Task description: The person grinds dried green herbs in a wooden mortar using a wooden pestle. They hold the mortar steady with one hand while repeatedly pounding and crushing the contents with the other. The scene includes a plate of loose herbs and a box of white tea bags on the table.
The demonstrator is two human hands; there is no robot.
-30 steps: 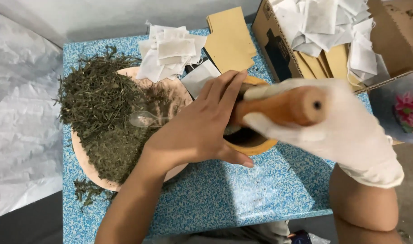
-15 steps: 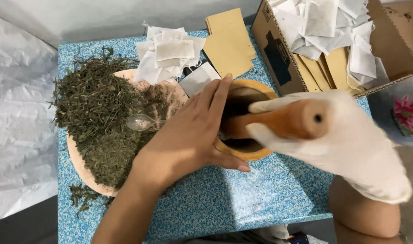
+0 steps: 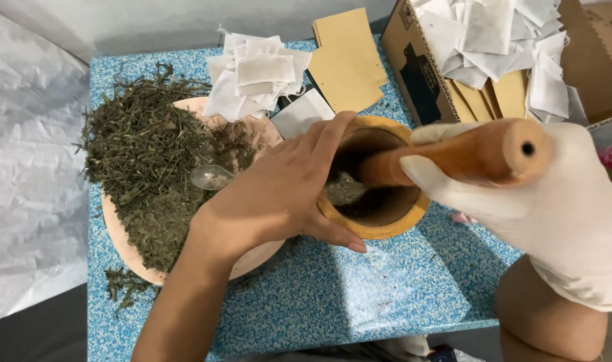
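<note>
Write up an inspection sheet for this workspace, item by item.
Surface: blue speckled table, loose herb bits at its left edge.
Job's things: wooden mortar holding ground herb; wooden pestle angled into it.
Clutter: plate heaped with dried herbs, spoon on the heap, white sachets, tan envelopes, cardboard box with more of both.
Grippers: bare left hand steadies the mortar's rim; gloved right hand grips the pestle.
Cables: nothing seen.
Surroundings: crinkled white sheet at left; the person's knee at lower right.
</note>
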